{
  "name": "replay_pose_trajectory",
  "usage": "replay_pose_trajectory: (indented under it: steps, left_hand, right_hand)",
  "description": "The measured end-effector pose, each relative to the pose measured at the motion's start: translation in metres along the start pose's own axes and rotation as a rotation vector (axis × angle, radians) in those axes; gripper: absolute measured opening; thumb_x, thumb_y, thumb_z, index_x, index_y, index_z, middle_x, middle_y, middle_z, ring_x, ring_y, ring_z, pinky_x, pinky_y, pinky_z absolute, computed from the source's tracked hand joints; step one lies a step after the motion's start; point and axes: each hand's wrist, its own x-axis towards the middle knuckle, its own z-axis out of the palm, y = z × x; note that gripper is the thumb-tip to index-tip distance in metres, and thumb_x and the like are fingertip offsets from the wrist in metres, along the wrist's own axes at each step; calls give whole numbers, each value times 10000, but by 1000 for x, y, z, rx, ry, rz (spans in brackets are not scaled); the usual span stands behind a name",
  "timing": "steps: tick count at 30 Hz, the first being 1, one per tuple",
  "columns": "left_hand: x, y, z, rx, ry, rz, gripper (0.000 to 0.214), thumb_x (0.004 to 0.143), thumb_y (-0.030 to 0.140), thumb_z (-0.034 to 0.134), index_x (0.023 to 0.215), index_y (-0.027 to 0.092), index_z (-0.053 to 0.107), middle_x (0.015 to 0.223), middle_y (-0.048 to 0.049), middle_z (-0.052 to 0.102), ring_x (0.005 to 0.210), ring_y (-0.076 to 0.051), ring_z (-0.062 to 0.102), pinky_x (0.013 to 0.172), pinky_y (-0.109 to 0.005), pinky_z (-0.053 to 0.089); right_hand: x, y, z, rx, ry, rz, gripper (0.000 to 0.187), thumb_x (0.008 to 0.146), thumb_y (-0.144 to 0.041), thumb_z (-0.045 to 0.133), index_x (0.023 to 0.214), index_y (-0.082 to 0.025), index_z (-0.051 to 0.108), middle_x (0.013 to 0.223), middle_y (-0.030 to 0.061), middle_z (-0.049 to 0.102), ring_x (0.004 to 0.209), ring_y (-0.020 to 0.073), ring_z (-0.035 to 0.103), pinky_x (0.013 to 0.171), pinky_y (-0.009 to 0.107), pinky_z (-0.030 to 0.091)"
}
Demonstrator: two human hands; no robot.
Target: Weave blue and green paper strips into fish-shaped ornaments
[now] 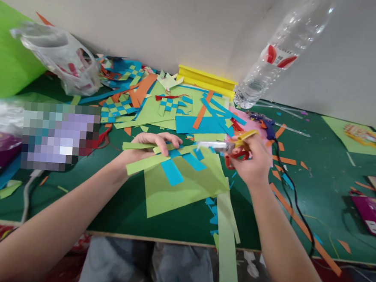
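A small weave of blue and green paper strips [172, 165] is in my left hand [149, 143], which pinches it with strip ends sticking out to both sides. My right hand [253, 159] grips a pair of scissors [215, 146] with yellow and red handles. Their blades point left and reach the right side of the weave. Whether the blades touch a strip I cannot tell. Below both hands a light green paper sheet [178, 192] lies on the dark green table. Long pale green strips [227, 242] hang over the front edge.
Finished checkered weaves [169, 106] and loose strips pile up at the back. A clear bottle [266, 73] stands at the wall, near a yellow plastic channel [206, 81]. A glue gun [266, 124] trails a black cord on the right. A plastic bag [65, 59] stands back left.
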Motion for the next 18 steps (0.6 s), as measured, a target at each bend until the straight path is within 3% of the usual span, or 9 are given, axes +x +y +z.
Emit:
replay_pose_trajectory:
  steps: [4,6,9,12,15,18]
  left_hand:
    - [-3,2,3,55,155,-54,102,752,282,763,818,205,759,1021,-80,705,1069,-255,616,890,-388,490]
    - [-4,2,3,89,220,-59,106,753,236,763,858,224,760,1048,-59,707,1065,-234,620,897,-376,491]
    - [-5,0,1,147,307,-51,193,746,118,746,887,249,753,1044,-8,714,1061,-180,625,927,-334,492]
    - [-4,-1,2,230,474,-69,153,731,158,770,856,243,743,984,10,729,1006,-158,650,915,-312,515]
    - [-3,1,8,296,675,-186,199,699,268,807,876,233,724,899,15,738,865,-163,687,812,-303,561]
    - [-1,6,16,385,692,-352,348,695,366,801,988,205,705,853,-5,739,796,-186,701,753,-318,583]
  right_hand:
    - [0,20,2,-178,101,272,201,752,-298,681,913,-212,599,936,75,668,781,215,646,663,361,548]
    - [-4,33,4,-291,53,331,266,719,-310,691,939,-190,602,967,117,665,909,286,637,733,428,538]
    - [-11,46,8,-379,-82,366,359,703,-349,699,993,-161,599,964,153,655,949,328,608,755,475,512]
    - [-15,48,11,-404,-186,397,353,746,-369,672,1009,-149,588,959,162,651,965,329,601,799,484,496]
    - [-13,43,10,-432,-237,442,384,772,-368,650,1051,-123,555,994,184,642,990,339,594,840,498,482]
    - [-5,30,5,-414,-189,396,372,815,-331,594,1113,-124,513,1087,200,615,1084,350,556,893,515,466]
